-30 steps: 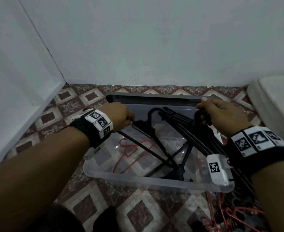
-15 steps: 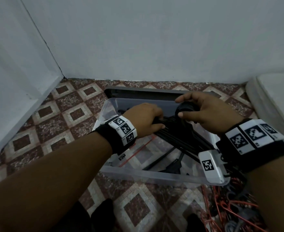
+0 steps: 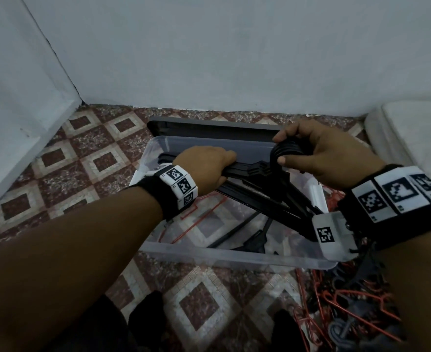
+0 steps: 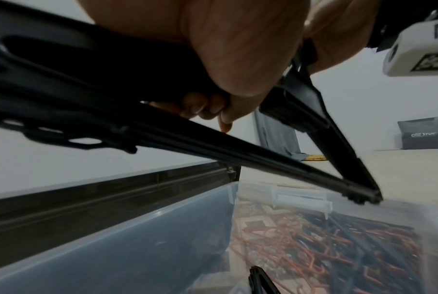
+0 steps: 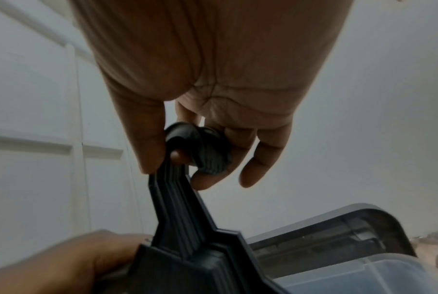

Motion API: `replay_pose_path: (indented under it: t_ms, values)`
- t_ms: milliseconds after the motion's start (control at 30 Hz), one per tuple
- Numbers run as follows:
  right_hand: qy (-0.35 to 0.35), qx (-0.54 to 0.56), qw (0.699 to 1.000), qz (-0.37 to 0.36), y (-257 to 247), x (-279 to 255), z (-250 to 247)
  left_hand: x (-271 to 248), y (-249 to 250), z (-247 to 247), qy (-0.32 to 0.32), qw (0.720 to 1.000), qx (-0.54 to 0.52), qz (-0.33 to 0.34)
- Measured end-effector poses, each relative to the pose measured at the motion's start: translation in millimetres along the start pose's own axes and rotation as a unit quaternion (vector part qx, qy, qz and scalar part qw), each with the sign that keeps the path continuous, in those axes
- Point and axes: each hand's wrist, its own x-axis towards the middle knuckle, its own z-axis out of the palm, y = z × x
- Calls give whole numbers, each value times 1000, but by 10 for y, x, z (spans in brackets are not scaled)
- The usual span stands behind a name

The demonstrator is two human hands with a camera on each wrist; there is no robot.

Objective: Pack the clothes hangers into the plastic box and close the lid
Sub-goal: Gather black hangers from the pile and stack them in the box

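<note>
A stack of black plastic hangers hangs over the clear plastic box on the tiled floor. My left hand grips the stack's left arm, fingers curled round it. My right hand holds the bunched hooks, thumb and fingers curled round them. Inside the box lie a red wire hanger and a black hanger. The dark grey lid stands behind the box against the wall.
A heap of red and black hangers lies on the floor at the lower right, beside the box. A white wall closes off the back and left. A white padded edge stands at the right.
Both hands have gathered the spread black hangers into one tight stack and lifted it over the box. The left hand slid right along the arm; the right closed round the hooks.
</note>
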Motion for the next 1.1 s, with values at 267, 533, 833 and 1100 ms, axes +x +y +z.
replay_pose_path:
  t_ms: [267, 533, 833, 1100]
  values:
    - [-14, -59, 998, 33, -22, 16, 53, 3, -49, -101, -37, 999, 28, -13]
    - [-112, -129, 985, 1, -175, -5, 232, -110, -159, 32, -195, 978, -79, -5]
    - [-105, -208, 972, -14, -29, 60, 363, -132, -297, 38, -248, 950, -190, -28]
    - [-110, -146, 978, 97, 76, 66, 452, -133, -257, 42, -108, 993, 5, -57]
